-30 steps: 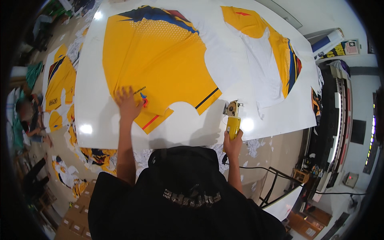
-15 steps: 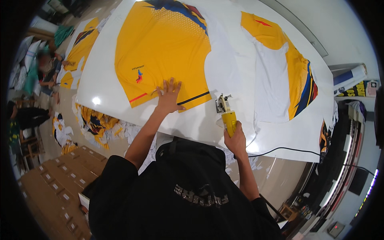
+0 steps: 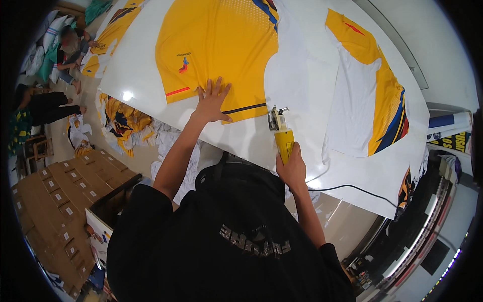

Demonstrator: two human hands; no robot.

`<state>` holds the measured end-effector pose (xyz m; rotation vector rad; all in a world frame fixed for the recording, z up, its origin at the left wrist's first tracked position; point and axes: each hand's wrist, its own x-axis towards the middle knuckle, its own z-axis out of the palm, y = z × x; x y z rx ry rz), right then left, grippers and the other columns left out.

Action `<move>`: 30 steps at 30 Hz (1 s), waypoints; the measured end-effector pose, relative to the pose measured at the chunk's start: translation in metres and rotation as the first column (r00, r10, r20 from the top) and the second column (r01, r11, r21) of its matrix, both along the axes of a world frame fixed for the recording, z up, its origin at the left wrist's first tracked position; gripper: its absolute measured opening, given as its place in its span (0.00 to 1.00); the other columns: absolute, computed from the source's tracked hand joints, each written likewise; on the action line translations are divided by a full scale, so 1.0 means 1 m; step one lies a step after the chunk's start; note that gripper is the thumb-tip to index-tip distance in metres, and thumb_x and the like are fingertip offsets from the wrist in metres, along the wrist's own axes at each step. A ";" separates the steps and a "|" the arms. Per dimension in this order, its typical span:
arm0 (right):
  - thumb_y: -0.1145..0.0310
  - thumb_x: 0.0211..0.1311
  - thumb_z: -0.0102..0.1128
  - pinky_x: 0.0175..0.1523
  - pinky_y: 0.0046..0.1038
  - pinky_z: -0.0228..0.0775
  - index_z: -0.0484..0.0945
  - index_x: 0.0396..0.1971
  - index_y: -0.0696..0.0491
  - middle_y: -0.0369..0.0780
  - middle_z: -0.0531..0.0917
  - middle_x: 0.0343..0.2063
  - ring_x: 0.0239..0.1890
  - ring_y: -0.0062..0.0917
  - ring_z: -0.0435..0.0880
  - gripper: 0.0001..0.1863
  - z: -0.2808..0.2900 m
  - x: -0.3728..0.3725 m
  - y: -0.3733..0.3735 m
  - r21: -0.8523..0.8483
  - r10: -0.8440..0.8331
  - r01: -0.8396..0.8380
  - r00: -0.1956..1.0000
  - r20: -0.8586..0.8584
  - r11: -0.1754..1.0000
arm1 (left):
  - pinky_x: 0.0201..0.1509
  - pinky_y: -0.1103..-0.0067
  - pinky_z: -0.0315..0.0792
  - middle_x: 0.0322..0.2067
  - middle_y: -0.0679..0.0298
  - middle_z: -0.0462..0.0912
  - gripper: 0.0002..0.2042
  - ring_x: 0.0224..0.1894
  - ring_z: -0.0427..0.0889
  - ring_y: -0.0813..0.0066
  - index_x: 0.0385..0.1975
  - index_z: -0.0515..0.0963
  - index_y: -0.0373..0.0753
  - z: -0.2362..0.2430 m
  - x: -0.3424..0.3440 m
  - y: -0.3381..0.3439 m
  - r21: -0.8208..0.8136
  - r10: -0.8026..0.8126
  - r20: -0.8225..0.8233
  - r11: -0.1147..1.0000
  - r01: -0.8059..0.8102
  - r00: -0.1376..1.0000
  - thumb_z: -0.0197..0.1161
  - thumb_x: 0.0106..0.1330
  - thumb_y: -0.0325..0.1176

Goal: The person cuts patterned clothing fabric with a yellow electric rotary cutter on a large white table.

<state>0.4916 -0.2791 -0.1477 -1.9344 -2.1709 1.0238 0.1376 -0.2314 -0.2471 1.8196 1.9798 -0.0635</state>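
My left hand (image 3: 211, 103) lies flat with fingers spread on the lower edge of a yellow jersey panel (image 3: 216, 55), between its red and black stripes. The panel has a small logo and a dotted, blue-edged part at the far side. In my right hand (image 3: 293, 168) is the yellow body of a corded electric cloth cutter (image 3: 283, 141), gripped from behind. Its metal head rests by the panel's lower right corner, near the end of the black stripe. Whether the blade touches the fabric is too small to tell.
A second yellow and white panel (image 3: 382, 90) lies on the right of the white table (image 3: 307, 100). The cutter's black cord (image 3: 352, 187) runs off right. Fabric scraps (image 3: 123, 123) and cardboard boxes (image 3: 55, 201) stand left below. Other people (image 3: 70, 48) sit on the floor at far left.
The whole view has shifted slightly. My right hand has brought the cutter left, closer to the panel's lower right corner. My left hand stays pressed on the panel.
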 end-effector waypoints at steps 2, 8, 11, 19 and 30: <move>0.61 0.68 0.66 0.51 0.54 0.79 0.60 0.66 0.65 0.65 0.80 0.52 0.49 0.65 0.83 0.36 -0.006 -0.004 0.002 0.047 0.012 -0.011 1.000 -0.008 0.999 | 0.78 0.29 0.39 0.85 0.53 0.37 0.69 0.84 0.36 0.35 0.84 0.49 0.56 0.000 0.000 -0.001 0.007 0.003 0.015 1.000 -0.003 1.000 0.86 0.38 0.60; 0.61 0.68 0.66 0.52 0.54 0.79 0.60 0.65 0.65 0.65 0.80 0.52 0.49 0.64 0.83 0.35 -0.002 -0.013 0.007 0.017 0.007 -0.008 0.999 0.033 1.000 | 0.78 0.30 0.38 0.85 0.54 0.39 0.68 0.84 0.36 0.36 0.83 0.50 0.56 0.006 0.001 0.000 -0.006 0.017 0.021 1.000 -0.017 1.000 0.87 0.38 0.59; 0.61 0.69 0.65 0.51 0.55 0.79 0.60 0.64 0.65 0.64 0.79 0.52 0.48 0.64 0.84 0.34 -0.002 -0.006 -0.005 0.047 0.032 -0.034 0.999 0.043 0.998 | 0.79 0.31 0.38 0.85 0.54 0.39 0.68 0.85 0.35 0.37 0.83 0.51 0.56 0.007 -0.001 0.001 0.000 0.018 0.032 1.000 -0.018 0.999 0.87 0.39 0.59; 0.60 0.70 0.63 0.52 0.55 0.79 0.59 0.67 0.64 0.64 0.78 0.56 0.50 0.64 0.84 0.36 -0.014 -0.016 -0.010 0.075 -0.018 0.015 0.999 0.029 0.997 | 0.79 0.31 0.37 0.85 0.54 0.39 0.67 0.85 0.34 0.38 0.83 0.51 0.56 0.002 -0.003 -0.002 0.019 0.001 0.043 1.000 -0.002 0.999 0.86 0.41 0.60; 0.62 0.68 0.67 0.54 0.53 0.79 0.60 0.67 0.66 0.67 0.79 0.52 0.51 0.65 0.83 0.37 -0.003 -0.004 -0.006 0.011 0.012 -0.013 0.997 0.080 1.000 | 0.78 0.30 0.38 0.84 0.54 0.40 0.66 0.84 0.36 0.36 0.83 0.52 0.54 -0.001 -0.007 -0.004 0.045 0.005 0.073 0.999 -0.008 0.997 0.86 0.41 0.59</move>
